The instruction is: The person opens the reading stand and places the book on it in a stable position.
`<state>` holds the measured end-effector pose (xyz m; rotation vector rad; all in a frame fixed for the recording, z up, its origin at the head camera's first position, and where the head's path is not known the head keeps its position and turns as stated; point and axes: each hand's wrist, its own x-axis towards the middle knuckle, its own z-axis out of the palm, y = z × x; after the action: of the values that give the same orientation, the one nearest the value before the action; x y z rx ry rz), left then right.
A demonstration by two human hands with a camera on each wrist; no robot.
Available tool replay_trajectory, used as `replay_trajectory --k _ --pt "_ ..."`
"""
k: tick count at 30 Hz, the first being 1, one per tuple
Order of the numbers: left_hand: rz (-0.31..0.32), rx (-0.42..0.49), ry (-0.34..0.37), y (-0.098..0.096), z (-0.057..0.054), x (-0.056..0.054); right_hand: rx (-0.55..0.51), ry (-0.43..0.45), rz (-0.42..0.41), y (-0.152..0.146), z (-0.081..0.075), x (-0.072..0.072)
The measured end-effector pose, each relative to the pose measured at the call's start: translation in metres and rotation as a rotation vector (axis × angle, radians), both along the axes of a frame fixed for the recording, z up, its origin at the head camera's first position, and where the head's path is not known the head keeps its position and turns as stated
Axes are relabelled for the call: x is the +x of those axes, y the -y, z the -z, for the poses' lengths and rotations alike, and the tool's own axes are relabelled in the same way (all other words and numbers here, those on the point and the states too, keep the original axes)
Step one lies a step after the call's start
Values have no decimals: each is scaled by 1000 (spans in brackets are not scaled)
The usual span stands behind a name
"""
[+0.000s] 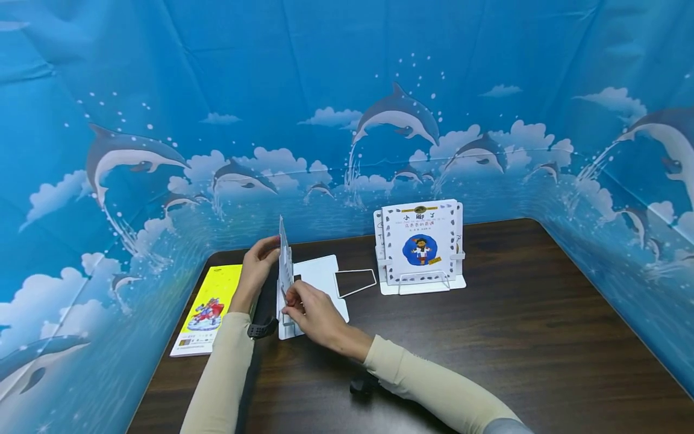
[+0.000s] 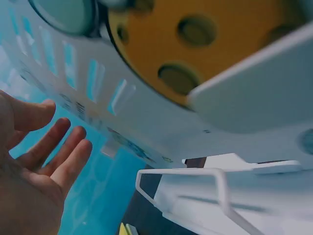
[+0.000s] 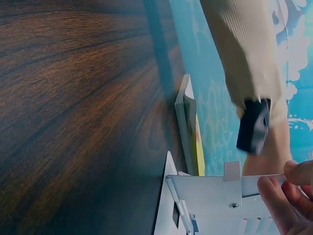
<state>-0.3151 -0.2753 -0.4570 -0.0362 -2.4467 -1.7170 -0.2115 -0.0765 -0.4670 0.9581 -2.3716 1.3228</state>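
A white book stand point(image 1: 320, 274) lies with its base flat on the table, its slotted panel point(image 1: 285, 265) raised upright and seen nearly edge-on. My left hand point(image 1: 259, 268) is at the panel's far left side; in the left wrist view its fingers point(image 2: 73, 169) are extended and loosely spread beside the slots. On the near side, my right hand point(image 1: 314, 307) pinches the panel's edge between thumb and fingers, as the right wrist view shows beside a white clip point(image 3: 232, 183). Colourful cartoon prints cover part of the panel in the left wrist view.
To the right, a second white stand point(image 1: 458, 282) holds a white picture book point(image 1: 420, 241). A yellow booklet point(image 1: 208, 307) lies left of my left forearm. The first stand's wire loop point(image 1: 358, 290) reaches toward the second stand. A dolphin-print curtain point(image 1: 303, 90) surrounds the dark wooden table point(image 1: 515, 337).
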Motion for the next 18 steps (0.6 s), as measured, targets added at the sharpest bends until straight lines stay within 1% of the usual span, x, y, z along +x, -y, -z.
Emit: replay_trajectory --k 4,7,9,12,15,17,18 --pt "4 -20 -19 -1 -6 30 -3 43 -8 -2 -1 0" --pt "25 -22 -33 -1 -8 56 -8 58 -21 -1 -1 0" --pt "39 -40 -45 -2 -10 73 -9 60 -28 -1 -1 0" --pt "72 -52 -82 -4 -13 95 -3 61 -33 -1 -2 0" --pt "139 -27 -139 -7 -15 111 8 61 -28 -2 -2 0" --pt "182 -8 -171 -9 -17 118 12 72 -27 -2 -3 0" --pt "192 -7 -176 -11 -17 121 18 74 -28 -2 -3 0"
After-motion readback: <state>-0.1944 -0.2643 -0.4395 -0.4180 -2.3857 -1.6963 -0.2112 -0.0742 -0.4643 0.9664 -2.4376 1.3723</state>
